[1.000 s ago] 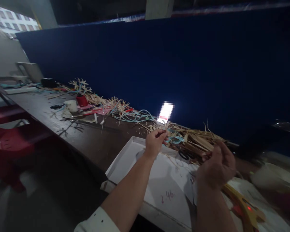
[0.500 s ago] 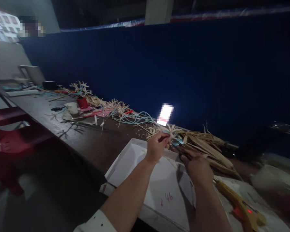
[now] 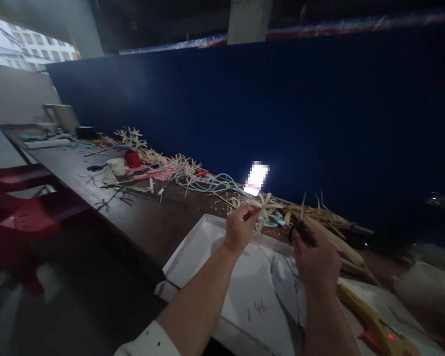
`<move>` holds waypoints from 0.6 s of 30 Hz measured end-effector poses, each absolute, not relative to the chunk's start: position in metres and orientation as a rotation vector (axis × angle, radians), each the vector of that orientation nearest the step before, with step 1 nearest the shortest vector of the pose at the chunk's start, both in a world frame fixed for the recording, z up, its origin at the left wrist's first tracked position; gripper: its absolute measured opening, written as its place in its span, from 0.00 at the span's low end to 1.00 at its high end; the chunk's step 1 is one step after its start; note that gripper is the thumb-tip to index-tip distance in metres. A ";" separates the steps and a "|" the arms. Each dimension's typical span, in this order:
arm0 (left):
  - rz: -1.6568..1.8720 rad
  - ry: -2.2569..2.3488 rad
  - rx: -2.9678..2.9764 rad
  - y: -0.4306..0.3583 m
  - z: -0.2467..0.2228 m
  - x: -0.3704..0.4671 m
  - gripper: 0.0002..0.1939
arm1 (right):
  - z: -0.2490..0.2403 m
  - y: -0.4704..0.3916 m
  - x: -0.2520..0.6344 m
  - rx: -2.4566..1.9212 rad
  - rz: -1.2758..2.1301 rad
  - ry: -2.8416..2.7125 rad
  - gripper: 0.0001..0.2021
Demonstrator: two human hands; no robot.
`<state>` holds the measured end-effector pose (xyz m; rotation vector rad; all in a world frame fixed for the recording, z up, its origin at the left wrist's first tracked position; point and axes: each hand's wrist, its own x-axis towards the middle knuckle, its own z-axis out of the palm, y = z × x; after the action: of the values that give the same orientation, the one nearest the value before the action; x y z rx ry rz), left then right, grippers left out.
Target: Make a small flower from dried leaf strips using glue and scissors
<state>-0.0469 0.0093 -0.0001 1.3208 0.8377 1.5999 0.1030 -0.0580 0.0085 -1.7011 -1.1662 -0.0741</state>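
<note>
At five o'clock from centre, I see the wearer's left hand (image 3: 243, 227), fingertips pinched on a pale, star-shaped flower of dry plant strips (image 3: 266, 212). At four o'clock, the right hand (image 3: 317, 254) has its fingers curled around black-handled metal scissors (image 3: 296, 230), the blade pointing to twelve, apart from the flower. I judge the work partway: the flower's petals are spread, similar pale clusters (image 3: 131, 137) at ten o'clock look already shaped, and loose tan strips (image 3: 350, 252) at four seem unworked. How much remains, I cannot tell. The fingers hide the flower's base; the blade is blurred; the bottom edge cuts off a yellow glue gun (image 3: 365, 311).
</note>
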 end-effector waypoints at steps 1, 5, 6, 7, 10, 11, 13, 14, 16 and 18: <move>1.620 0.843 1.349 0.010 -0.001 -0.047 0.08 | 0.011 -0.058 0.098 -1.610 -0.034 -1.107 0.22; 1.717 0.883 1.469 0.012 -0.004 -0.049 0.07 | 0.015 -0.056 0.084 -1.223 0.522 -0.901 0.27; 1.735 0.900 1.480 0.013 -0.005 -0.049 0.07 | 0.016 -0.056 0.082 -1.157 0.654 -0.859 0.28; 1.746 0.916 1.484 0.015 -0.007 -0.049 0.07 | 0.017 -0.056 0.081 -1.105 0.762 -0.821 0.28; 1.755 0.958 1.512 0.021 -0.012 -0.050 0.07 | 0.019 -0.058 0.081 -0.995 1.002 -0.750 0.26; 1.766 0.969 1.531 0.022 -0.014 -0.050 0.07 | 0.020 -0.059 0.081 -0.982 1.065 -0.743 0.24; 1.809 0.988 1.588 0.025 -0.015 -0.052 0.07 | 0.020 -0.060 0.083 -0.985 1.176 -0.750 0.20; 1.835 0.998 1.617 0.025 -0.015 -0.053 0.07 | 0.020 -0.061 0.084 -0.995 1.221 -0.756 0.19; 1.868 1.030 1.666 0.026 -0.014 -0.056 0.08 | 0.019 -0.062 0.085 -1.010 1.298 -0.774 0.17; 1.865 1.060 1.696 0.025 -0.012 -0.060 0.09 | 0.018 -0.063 0.087 -1.010 1.355 -0.790 0.16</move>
<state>-0.0596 0.0251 -0.0116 1.6963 1.0597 1.8653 0.0872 -0.0628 0.0177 -1.0100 -0.7901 1.3553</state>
